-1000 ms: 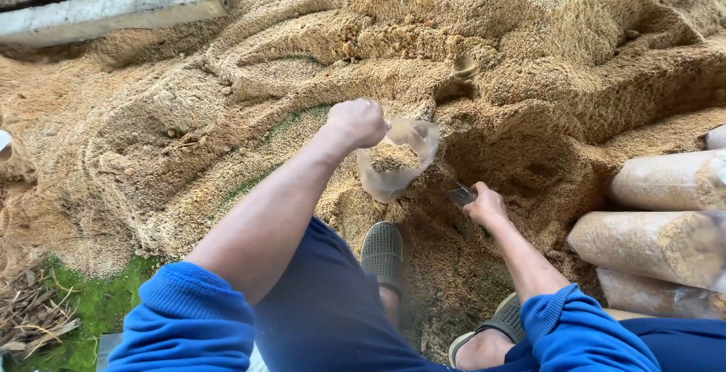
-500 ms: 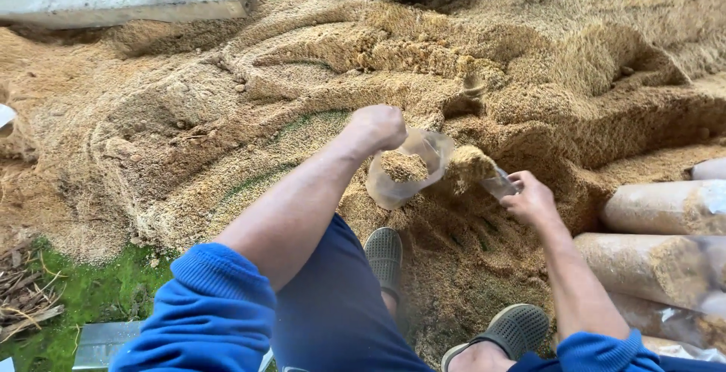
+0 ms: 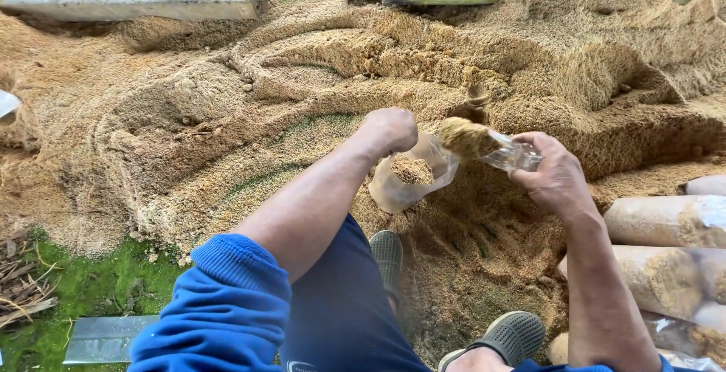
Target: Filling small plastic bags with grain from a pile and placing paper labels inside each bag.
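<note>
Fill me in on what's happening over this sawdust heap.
A person crouches over a sawdust pile. The left hand holds open a clear plastic bag, partly filled with sawdust. The right hand tips a clear scoop, heaped with sawdust, toward the bag's mouth. Filled, cylinder-shaped bags lie stacked on the right.

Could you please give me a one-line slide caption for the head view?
Left hand holds a clear plastic bag open while right hand tips a sawdust-filled scoop over it.
</note>
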